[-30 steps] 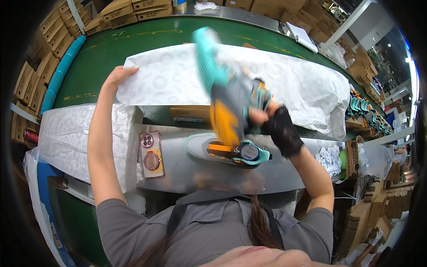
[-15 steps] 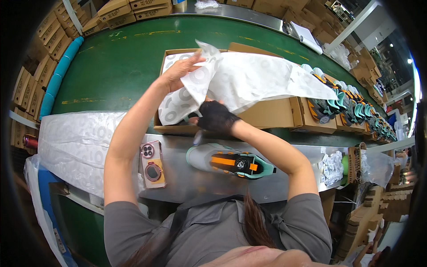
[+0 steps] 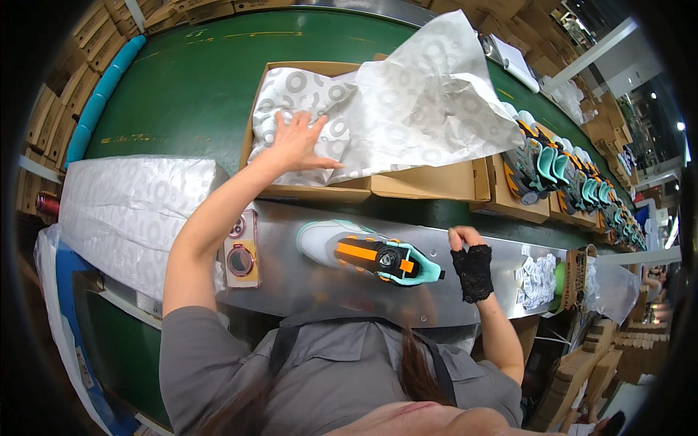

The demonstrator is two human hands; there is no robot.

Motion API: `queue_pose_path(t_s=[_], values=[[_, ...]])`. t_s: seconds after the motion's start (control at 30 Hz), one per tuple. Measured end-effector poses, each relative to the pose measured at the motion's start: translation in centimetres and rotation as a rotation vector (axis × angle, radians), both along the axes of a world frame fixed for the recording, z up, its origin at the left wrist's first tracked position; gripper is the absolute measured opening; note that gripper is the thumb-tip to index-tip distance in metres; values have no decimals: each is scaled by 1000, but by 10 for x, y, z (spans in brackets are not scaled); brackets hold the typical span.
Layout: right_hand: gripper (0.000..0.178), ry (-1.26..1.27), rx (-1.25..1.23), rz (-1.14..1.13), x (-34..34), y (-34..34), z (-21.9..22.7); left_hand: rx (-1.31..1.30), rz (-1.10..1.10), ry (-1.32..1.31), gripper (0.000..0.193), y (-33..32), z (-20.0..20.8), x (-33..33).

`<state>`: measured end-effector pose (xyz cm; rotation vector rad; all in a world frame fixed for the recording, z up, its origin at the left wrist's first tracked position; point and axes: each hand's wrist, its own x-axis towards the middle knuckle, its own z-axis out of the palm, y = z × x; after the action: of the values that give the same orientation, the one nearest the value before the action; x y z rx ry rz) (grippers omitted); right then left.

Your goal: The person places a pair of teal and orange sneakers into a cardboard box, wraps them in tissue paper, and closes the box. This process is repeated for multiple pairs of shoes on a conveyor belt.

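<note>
My left hand (image 3: 297,144) is open, fingers spread, pressing on white tissue paper (image 3: 436,109) with grey ring patterns. Part of the paper lies in an open cardboard shoe box (image 3: 313,193); its loose end flares up to the right over the box lid (image 3: 429,183). In a black lace fingerless glove, my right hand (image 3: 471,263) is held over the metal ledge, its fingers curled in; anything inside them is hidden. Just left of it lies a grey sneaker (image 3: 367,256) with an orange strap, a black dial and a teal heel, its toe pointing left.
A plastic-wrapped stack of patterned paper (image 3: 131,218) and a phone (image 3: 241,254) lie left of the sneaker. Boxes of similar sneakers (image 3: 552,167) line the right side. White paper slips (image 3: 536,282) are piled on the metal ledge (image 3: 327,298). The green belt (image 3: 182,94) runs behind.
My right hand has left the box and moved right, past the sneaker's heel. My left hand has lowered and spread onto the paper. The paper's loose end has risen.
</note>
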<state>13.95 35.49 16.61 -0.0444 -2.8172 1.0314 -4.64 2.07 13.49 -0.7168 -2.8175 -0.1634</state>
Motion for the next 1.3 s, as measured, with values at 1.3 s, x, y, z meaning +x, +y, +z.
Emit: queue_pose_path(t_s=[1.3], values=[[54, 309, 590, 276, -109, -73, -59, 1615, 502, -579, 62, -17, -49, 6]])
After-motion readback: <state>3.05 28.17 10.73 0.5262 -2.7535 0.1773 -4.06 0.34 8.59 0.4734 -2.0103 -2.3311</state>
